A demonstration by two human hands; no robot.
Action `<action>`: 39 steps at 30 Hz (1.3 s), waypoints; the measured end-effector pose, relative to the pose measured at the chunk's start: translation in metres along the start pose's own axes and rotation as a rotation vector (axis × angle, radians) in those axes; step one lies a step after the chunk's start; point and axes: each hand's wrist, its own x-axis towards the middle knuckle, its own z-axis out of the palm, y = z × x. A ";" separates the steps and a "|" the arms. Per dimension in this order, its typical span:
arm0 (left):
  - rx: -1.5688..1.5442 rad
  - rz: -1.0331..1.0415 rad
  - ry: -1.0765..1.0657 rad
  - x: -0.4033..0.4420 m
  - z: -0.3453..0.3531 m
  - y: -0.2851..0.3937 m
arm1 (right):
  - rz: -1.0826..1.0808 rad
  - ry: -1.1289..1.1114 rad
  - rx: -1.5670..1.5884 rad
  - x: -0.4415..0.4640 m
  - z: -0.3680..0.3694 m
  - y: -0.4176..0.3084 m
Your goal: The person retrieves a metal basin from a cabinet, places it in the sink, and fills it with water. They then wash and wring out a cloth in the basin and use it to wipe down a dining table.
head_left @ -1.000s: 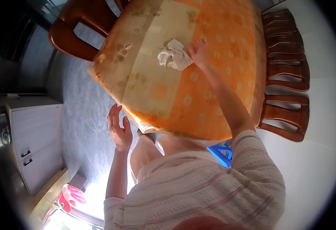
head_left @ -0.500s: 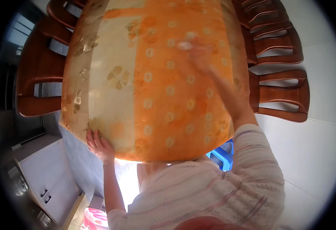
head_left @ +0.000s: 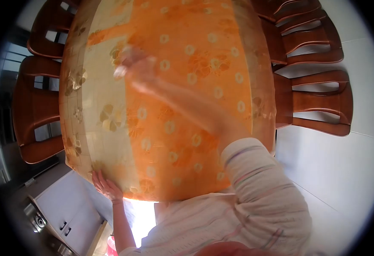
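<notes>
An orange and cream patterned tablecloth (head_left: 182,145) covers the long table in front of me. My left hand (head_left: 106,186) lies on its near left edge, fingers stretched out and holding nothing. Farther up, my right arm reaches across the cloth. My right hand (head_left: 139,66) is smeared by motion over the border between the cream and orange parts. Its fingers seem closed around a small whitish wad (head_left: 120,71), low against the cloth; blur hides whether this is fabric or paper.
Brown wooden chairs line both sides, with one chair (head_left: 321,102) at the right and another (head_left: 37,106) at the left. A pale cabinet (head_left: 69,205) stands at the lower left. Light tiled floor (head_left: 319,170) shows on the right.
My right hand has swept leftward across the cloth with the whitish wad, from the orange part to the cream border. My left hand stays on the table edge. The view has shifted slightly.
</notes>
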 end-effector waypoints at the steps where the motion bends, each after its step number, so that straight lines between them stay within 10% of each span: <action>1: 0.009 -0.002 -0.013 -0.001 0.000 0.000 | -0.075 -0.017 0.011 0.002 0.003 -0.012; 6: 0.001 0.005 -0.029 -0.001 -0.001 -0.001 | 0.154 0.057 0.221 -0.016 -0.056 0.133; 12: 0.003 0.028 0.018 -0.002 0.002 -0.001 | 0.559 0.199 -0.504 -0.167 -0.139 0.328; 29: -0.568 0.053 0.101 -0.013 -0.011 -0.024 | 1.089 0.150 -0.640 -0.352 -0.120 0.043; 33: -0.986 0.152 0.060 -0.023 -0.048 -0.085 | 0.928 0.198 -0.520 -0.315 -0.063 -0.063; 39: -0.622 -0.177 -0.008 -0.069 -0.086 -0.270 | 0.353 0.134 -0.130 -0.148 0.039 -0.263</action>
